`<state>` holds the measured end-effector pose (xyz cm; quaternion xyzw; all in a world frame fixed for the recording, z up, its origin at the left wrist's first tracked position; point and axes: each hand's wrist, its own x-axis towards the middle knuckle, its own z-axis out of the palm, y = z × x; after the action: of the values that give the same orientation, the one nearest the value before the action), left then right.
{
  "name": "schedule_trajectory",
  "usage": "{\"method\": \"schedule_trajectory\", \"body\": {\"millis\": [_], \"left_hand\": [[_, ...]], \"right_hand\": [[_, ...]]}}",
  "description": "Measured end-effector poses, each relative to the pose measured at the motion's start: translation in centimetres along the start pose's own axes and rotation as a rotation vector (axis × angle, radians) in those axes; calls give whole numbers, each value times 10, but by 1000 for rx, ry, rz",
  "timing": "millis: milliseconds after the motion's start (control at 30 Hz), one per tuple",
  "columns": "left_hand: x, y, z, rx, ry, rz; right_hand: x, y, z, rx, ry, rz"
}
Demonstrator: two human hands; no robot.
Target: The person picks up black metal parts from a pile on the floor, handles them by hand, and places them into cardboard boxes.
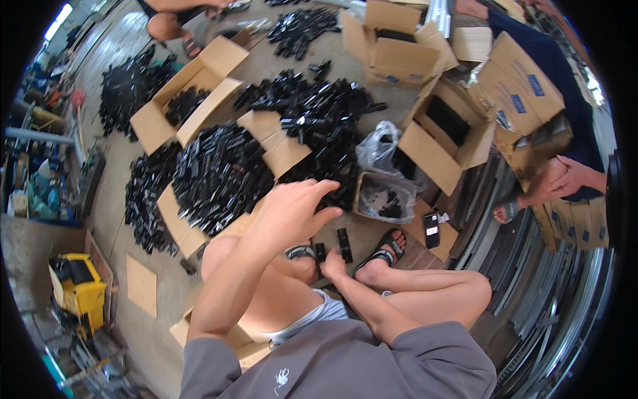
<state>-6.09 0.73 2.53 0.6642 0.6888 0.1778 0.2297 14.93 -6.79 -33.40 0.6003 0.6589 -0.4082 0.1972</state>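
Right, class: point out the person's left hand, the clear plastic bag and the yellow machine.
left hand (292,209): head view, back of the hand.
clear plastic bag (377,149): head view, crumpled upper part.
yellow machine (83,287): head view, its yellow side.

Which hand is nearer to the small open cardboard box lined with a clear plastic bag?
The left hand: it is raised just left of the small open cardboard box. The right hand rests lower, near the floor between the person's feet, farther from it.

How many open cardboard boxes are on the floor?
5, maybe more hidden: far left box, flattened middle box, top box, right box, bag-lined box ahead of the left hand.
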Motion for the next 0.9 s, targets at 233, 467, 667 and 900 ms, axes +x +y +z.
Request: {"method": "schedule_trajectory", "body": {"millis": [233,467,667,900], "left_hand": [[3,6,-2,-35,16,44],[11,10,8,-45,0,80],[11,-29,15,32,-161,-99],[39,-31,56,-871,-408,-176]], "right_hand": [[2,4,1,-12,65,-165],[32,28,12,-24,-64,-15],[-16,-21,-113,946,-317,-291],[-68,-95,-260,1300,-98,-665]]}}
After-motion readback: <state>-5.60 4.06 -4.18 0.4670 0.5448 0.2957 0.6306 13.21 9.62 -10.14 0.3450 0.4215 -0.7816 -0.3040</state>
